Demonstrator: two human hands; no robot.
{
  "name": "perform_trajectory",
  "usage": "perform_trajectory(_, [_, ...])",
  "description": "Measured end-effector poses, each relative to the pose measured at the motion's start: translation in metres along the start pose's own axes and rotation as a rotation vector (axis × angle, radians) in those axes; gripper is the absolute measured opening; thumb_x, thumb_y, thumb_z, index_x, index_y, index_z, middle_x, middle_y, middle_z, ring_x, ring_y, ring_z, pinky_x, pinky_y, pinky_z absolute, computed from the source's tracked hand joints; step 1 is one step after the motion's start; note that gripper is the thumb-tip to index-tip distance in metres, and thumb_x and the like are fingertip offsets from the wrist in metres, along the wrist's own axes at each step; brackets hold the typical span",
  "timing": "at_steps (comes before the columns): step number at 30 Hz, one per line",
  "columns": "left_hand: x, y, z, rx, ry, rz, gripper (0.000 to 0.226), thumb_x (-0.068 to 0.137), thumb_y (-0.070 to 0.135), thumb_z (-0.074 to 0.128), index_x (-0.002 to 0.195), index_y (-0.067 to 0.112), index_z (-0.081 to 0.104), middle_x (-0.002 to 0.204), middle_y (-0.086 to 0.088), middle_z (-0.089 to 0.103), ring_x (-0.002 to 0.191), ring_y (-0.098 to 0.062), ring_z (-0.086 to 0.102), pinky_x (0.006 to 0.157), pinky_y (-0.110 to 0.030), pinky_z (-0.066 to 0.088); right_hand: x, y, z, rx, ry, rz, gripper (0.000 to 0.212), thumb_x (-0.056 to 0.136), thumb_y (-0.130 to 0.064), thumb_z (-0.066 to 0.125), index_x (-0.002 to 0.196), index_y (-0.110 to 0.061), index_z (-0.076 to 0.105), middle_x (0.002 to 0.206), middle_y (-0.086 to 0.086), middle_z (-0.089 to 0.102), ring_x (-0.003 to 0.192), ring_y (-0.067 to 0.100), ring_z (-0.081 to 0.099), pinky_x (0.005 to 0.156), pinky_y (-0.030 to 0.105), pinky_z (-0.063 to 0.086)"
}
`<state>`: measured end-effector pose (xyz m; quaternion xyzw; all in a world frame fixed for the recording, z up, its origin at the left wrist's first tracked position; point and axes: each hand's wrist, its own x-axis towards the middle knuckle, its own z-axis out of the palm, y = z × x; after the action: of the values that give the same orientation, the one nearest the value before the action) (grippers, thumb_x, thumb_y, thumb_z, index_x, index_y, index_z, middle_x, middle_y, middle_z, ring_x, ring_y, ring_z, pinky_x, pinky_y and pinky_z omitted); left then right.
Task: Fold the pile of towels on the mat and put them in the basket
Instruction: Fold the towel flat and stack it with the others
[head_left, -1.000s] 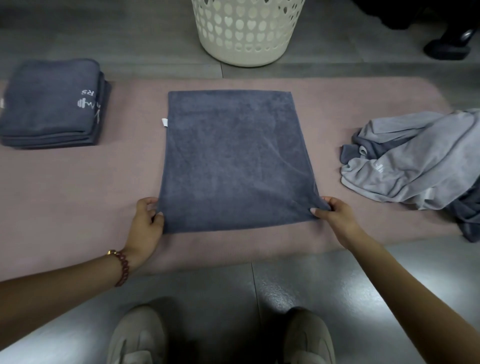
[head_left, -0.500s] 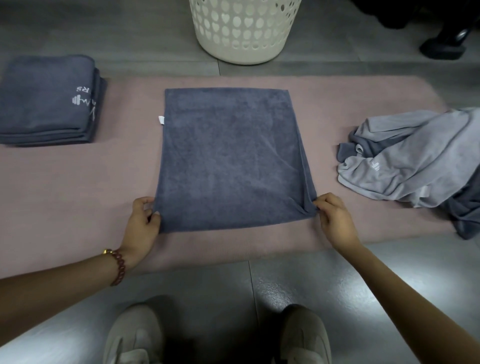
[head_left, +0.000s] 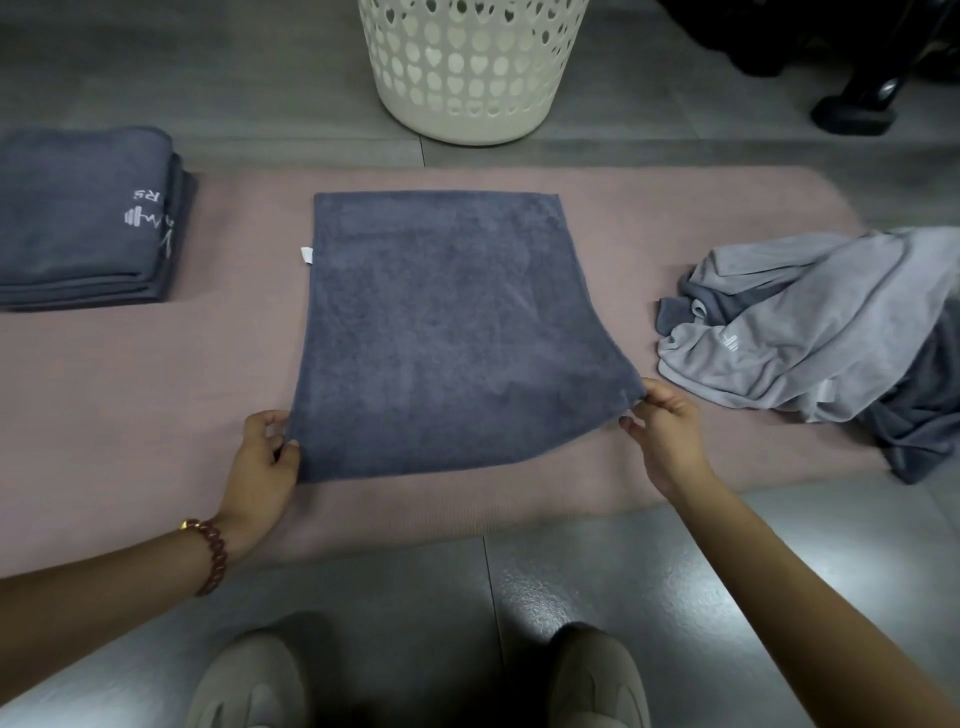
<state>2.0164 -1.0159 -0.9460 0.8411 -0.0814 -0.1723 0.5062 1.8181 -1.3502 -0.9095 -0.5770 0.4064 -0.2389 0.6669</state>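
Note:
A dark grey towel (head_left: 447, 332), folded once, lies spread in the middle of the pink mat (head_left: 145, 395). My left hand (head_left: 262, 457) pinches its near left corner. My right hand (head_left: 665, 431) pinches the near right corner and holds it slightly off the mat. A stack of folded dark grey towels (head_left: 83, 218) sits at the mat's far left. A crumpled pile of light and dark grey towels (head_left: 831, 332) lies at the right end. The white perforated basket (head_left: 467, 67) stands on the floor just beyond the mat.
Grey tiled floor (head_left: 488, 597) surrounds the mat. My two shoes (head_left: 249, 680) are at the bottom of the view, close to the mat's near edge. A black object (head_left: 852, 109) stands on the floor at the far right.
My right hand has raised the towel's near right corner a little, so the near edge now curves up on that side. My left hand has stayed on its corner.

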Motion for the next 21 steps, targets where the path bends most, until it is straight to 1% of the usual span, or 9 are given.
perform_trajectory(2, [0.001,-0.002,-0.001,0.002,-0.001,-0.011,0.026,0.094,-0.004,0.040,0.110,0.015,0.037,0.103,-0.015,0.058,0.094,-0.027,0.055,0.085,-0.040,0.043,0.002,0.003,-0.008,0.174,0.027,0.170,0.042,0.085,0.016,0.040,0.077,-0.014,0.067,0.066,-0.002,0.064,0.066,0.014,0.054,0.060,0.022,0.051])
perform_trajectory(5, [0.001,-0.001,0.000,0.008,-0.002,-0.013,0.026,0.094,-0.004,0.040,0.110,0.016,0.037,0.102,-0.014,0.058,0.092,-0.026,0.054,0.083,-0.038,0.042,0.004,0.006,-0.014,0.139,0.040,0.291,0.033,0.090,0.009,0.043,0.083,-0.015,0.064,0.080,0.003,0.063,0.064,0.015,0.058,0.066,0.029,0.056])
perform_trajectory(8, [0.000,0.001,0.001,-0.003,-0.002,-0.015,0.026,0.094,-0.005,0.039,0.110,0.015,0.037,0.101,-0.015,0.058,0.091,-0.025,0.054,0.082,-0.035,0.041,0.003,0.005,-0.013,0.128,-0.032,0.277,0.027,0.093,0.005,0.045,0.083,-0.015,0.060,0.079,0.002,0.064,0.064,0.017,0.056,0.069,0.029,0.058])
perform_trajectory(12, [-0.002,0.002,0.000,-0.013,0.012,-0.009,0.027,0.094,-0.005,0.040,0.111,0.015,0.037,0.102,-0.014,0.057,0.092,-0.025,0.053,0.081,-0.032,0.039,0.003,-0.001,-0.009,-0.031,-0.015,0.066,0.029,0.096,-0.004,0.045,0.074,-0.018,0.056,0.061,-0.010,0.061,0.063,0.007,0.055,0.059,0.019,0.049])
perform_trajectory(14, [-0.002,0.004,-0.001,-0.010,0.011,0.000,0.028,0.094,-0.005,0.039,0.111,0.016,0.037,0.102,-0.013,0.057,0.091,-0.024,0.053,0.080,-0.032,0.039,0.003,-0.003,-0.007,-0.046,-0.030,0.025,0.026,0.097,-0.005,0.043,0.079,-0.017,0.058,0.064,-0.010,0.062,0.062,0.007,0.056,0.057,0.019,0.050])
perform_trajectory(16, [-0.002,0.003,-0.004,-0.002,0.011,-0.004,0.027,0.094,-0.005,0.040,0.112,0.016,0.037,0.101,-0.013,0.058,0.090,-0.025,0.053,0.080,-0.033,0.040,0.003,-0.002,-0.007,-0.072,0.001,0.039,0.024,0.097,-0.008,0.044,0.078,-0.017,0.057,0.064,-0.011,0.059,0.062,0.005,0.054,0.059,0.022,0.048])
perform_trajectory(18, [-0.001,0.001,-0.006,0.004,0.009,-0.019,0.027,0.094,-0.004,0.041,0.116,0.012,0.039,0.099,-0.014,0.058,0.089,-0.026,0.054,0.079,-0.034,0.040,0.004,0.006,-0.012,-0.216,0.082,0.075,0.029,0.094,-0.008,0.047,0.068,-0.017,0.055,0.056,-0.010,0.052,0.060,0.009,0.046,0.060,0.026,0.043])
perform_trajectory(20, [-0.001,-0.001,-0.008,0.010,0.010,-0.043,0.029,0.094,-0.003,0.043,0.121,0.005,0.040,0.097,-0.015,0.059,0.088,-0.026,0.054,0.079,-0.034,0.040,0.004,0.015,-0.018,-0.372,0.112,0.167,0.029,0.091,-0.006,0.050,0.063,-0.012,0.057,0.062,0.002,0.055,0.063,0.019,0.050,0.062,0.036,0.050])
perform_trajectory(21, [0.000,-0.001,-0.008,0.002,0.013,-0.055,0.029,0.093,-0.002,0.044,0.122,0.004,0.040,0.096,-0.016,0.059,0.088,-0.026,0.053,0.079,-0.035,0.040,0.003,0.018,-0.021,-0.380,0.134,0.241,0.027,0.091,-0.008,0.052,0.064,-0.009,0.058,0.067,0.011,0.057,0.064,0.024,0.053,0.063,0.040,0.055])
